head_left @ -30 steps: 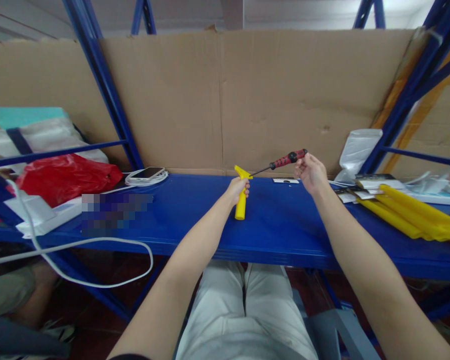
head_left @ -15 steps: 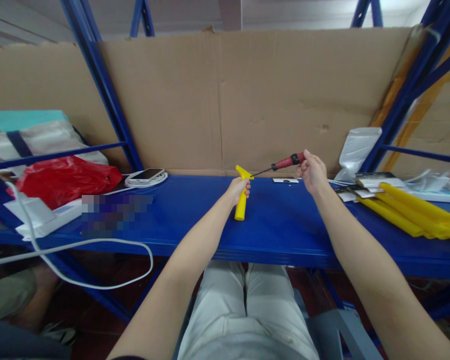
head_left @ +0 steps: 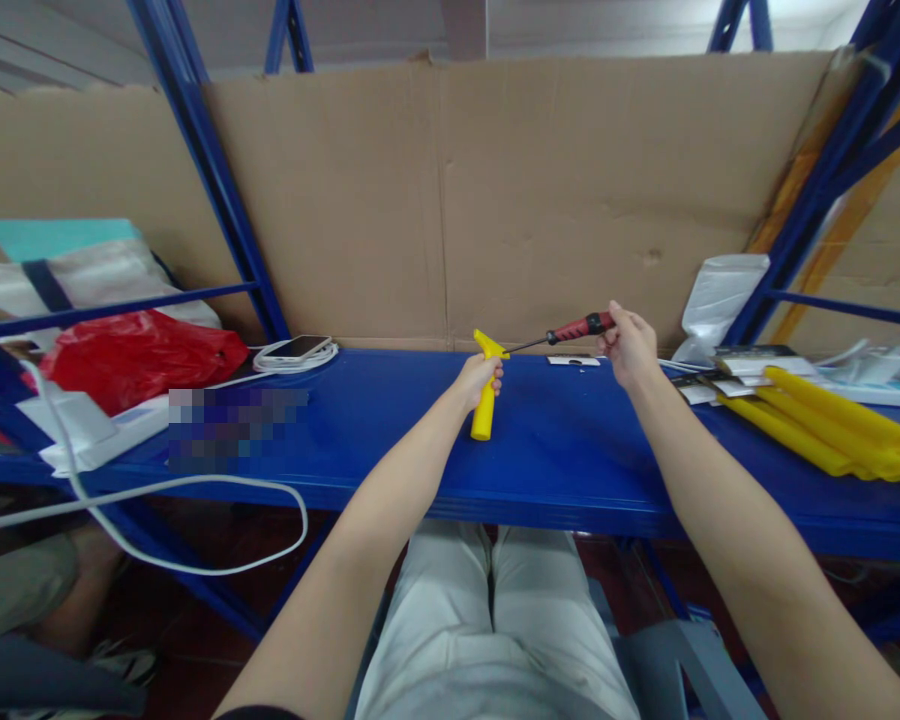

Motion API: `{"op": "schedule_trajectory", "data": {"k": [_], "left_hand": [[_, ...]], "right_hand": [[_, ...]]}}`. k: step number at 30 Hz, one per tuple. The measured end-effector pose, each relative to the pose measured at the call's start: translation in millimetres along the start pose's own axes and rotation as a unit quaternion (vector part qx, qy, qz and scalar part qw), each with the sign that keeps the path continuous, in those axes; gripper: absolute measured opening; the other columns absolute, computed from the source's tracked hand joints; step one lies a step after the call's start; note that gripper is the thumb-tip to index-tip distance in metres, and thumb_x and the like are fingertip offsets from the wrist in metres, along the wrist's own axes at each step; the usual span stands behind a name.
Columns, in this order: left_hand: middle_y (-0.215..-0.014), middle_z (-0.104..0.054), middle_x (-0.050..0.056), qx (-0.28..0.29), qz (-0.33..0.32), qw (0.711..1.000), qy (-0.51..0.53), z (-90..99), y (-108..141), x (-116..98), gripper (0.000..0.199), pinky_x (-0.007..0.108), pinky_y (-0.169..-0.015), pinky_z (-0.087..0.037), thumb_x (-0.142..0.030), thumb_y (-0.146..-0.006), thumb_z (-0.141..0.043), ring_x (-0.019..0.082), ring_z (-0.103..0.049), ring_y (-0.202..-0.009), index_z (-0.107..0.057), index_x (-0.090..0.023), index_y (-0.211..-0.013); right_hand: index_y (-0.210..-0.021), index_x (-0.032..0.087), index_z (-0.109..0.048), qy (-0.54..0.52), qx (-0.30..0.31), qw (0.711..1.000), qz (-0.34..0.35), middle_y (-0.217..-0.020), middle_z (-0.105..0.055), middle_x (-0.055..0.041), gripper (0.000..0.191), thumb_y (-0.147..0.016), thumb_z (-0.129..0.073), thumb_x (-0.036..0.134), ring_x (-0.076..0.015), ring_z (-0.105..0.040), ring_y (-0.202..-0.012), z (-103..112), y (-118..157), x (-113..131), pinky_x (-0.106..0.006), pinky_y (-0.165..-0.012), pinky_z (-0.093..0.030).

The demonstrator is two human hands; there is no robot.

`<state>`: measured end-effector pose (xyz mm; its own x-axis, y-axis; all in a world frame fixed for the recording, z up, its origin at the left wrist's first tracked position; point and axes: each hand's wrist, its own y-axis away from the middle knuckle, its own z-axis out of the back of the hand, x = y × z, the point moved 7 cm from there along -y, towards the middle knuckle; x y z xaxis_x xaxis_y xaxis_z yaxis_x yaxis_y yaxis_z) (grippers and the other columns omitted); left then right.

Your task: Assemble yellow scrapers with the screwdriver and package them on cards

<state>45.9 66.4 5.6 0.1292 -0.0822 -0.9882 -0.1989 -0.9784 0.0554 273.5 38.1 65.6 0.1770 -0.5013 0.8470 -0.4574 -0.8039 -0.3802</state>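
Near the middle of the blue shelf, my left hand (head_left: 482, 380) is wrapped around a yellow plastic handle (head_left: 483, 418) with a wider, pointed head on top. The handle stands roughly upright, its lower end showing below my fingers. To the right, my right hand (head_left: 630, 345) pinches the rear end of a screwdriver (head_left: 574, 328) with a red and black grip. Its thin shaft slants down to the left, and the tip meets the right side of the yellow head. Whether the tip sits inside the head is too small to tell.
On the right lie several yellow tubes (head_left: 832, 425) beside card packets and a white pouch (head_left: 722, 300). A small white card (head_left: 574, 361) lies at the back. Leftward are a phone (head_left: 300, 346) on a coiled cable, a red bag (head_left: 142, 355), and a power strip (head_left: 120, 432). A seated person's leg (head_left: 30, 590) shows lower left.
The view has shifted very slightly. Both hands keep their holds, and the screwdriver tip stays at the yellow head; the fingers on the screwdriver's end have moved only a little.
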Motion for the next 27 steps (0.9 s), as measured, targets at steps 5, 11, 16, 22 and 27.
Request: {"op": "schedule_trajectory", "data": {"k": [5,11,16,22,27], "left_hand": [[-0.046,-0.038,-0.009,0.001,-0.001,1.0,0.0,-0.4,0,0,0.021,0.019,-0.038,-0.025,-0.003,-0.082,-0.04,0.004,-0.031,-0.03,-0.039,-0.02,-0.07],[-0.046,-0.038,-0.009,-0.006,-0.008,1.0,0.005,1.9,-1,0,0.019,0.019,-0.038,-0.025,-0.003,-0.082,-0.041,0.004,-0.032,-0.03,-0.041,-0.019,-0.071],[-0.046,-0.037,-0.01,0.002,-0.013,1.0,0.006,-0.7,-1,0,0.019,0.018,-0.038,-0.024,-0.004,-0.081,-0.043,0.003,-0.032,-0.03,-0.04,-0.02,-0.07],[-0.046,-0.038,-0.009,-0.001,-0.018,1.0,0.011,-0.1,-2,-1,0.018,0.018,-0.038,-0.025,-0.004,-0.08,-0.043,0.003,-0.032,-0.031,-0.039,-0.02,-0.072],[-0.047,-0.038,-0.009,-0.001,-0.017,1.0,0.008,0.0,-3,0,0.019,0.018,-0.038,-0.024,-0.004,-0.081,-0.042,0.004,-0.032,-0.031,-0.04,-0.019,-0.071]], "right_hand": [[-0.068,0.02,-0.048,0.003,-0.009,1.0,0.008,-0.037,-0.031,0.0119,0.035,-0.072,-0.072,0.046,-0.0046,-0.033,-0.031,1,1,1,-0.016,-0.032,-0.029],[-0.068,0.019,-0.052,0.006,-0.043,0.999,-0.01,-0.037,-0.034,0.0107,0.027,-0.075,-0.069,0.038,-0.0045,-0.032,-0.031,4,3,-3,-0.016,-0.031,-0.028],[-0.063,0.021,-0.045,-0.026,-0.064,0.997,-0.037,-0.037,-0.03,0.0111,0.03,-0.075,-0.068,0.036,-0.0046,-0.031,-0.031,10,-1,-9,-0.015,-0.031,-0.027],[-0.06,0.021,-0.039,-0.03,-0.122,0.99,-0.062,-0.036,-0.026,0.0116,0.03,-0.075,-0.064,0.03,-0.0043,-0.026,-0.03,23,-4,-14,-0.016,-0.03,-0.024],[-0.058,0.02,-0.037,-0.013,-0.156,0.986,-0.056,-0.041,-0.037,0.0103,0.03,-0.072,-0.064,0.021,-0.0026,-0.025,-0.031,24,1,-11,-0.016,-0.029,-0.02]]}}
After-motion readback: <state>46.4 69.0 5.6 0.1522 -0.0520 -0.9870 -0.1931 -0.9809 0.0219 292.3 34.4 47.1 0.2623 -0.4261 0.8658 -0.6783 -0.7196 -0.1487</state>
